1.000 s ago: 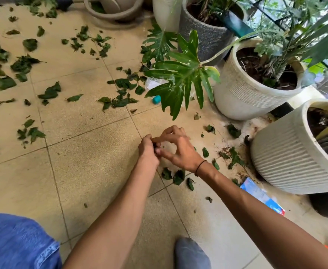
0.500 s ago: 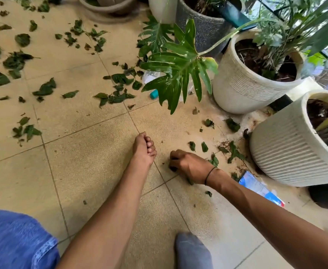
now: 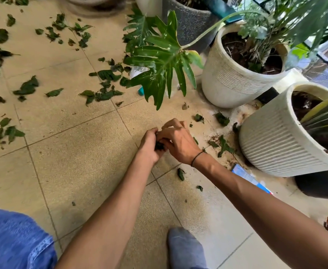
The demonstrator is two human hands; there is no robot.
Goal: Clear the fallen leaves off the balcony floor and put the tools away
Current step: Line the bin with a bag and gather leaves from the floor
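Fallen green leaves [image 3: 105, 90] lie scattered over the beige tiled balcony floor [image 3: 72, 152], thickest at the upper left and middle. A few more leaves [image 3: 222, 146] sit in spilled soil by the pots. My left hand [image 3: 148, 146] is curled around a small dark clump of gathered leaves [image 3: 159, 146]. My right hand [image 3: 178, 141] meets it from the right, fingertips pinching at the same clump. A single leaf [image 3: 180, 173] lies just below my right wrist.
Two white ribbed pots [image 3: 235, 82] [image 3: 279, 144] and a grey pot [image 3: 190, 26] stand at the right and back, a big split leaf [image 3: 159, 63] hanging over the floor. A blue packet [image 3: 244, 174] lies by the near pot. My grey-socked foot [image 3: 184, 249] and blue denim knee [image 3: 15, 241] are in front.
My right hand left the floor, where it was picking at leaves, and came back up to my left hand. The leaves below my right hand are fewer. The view shifted slightly.
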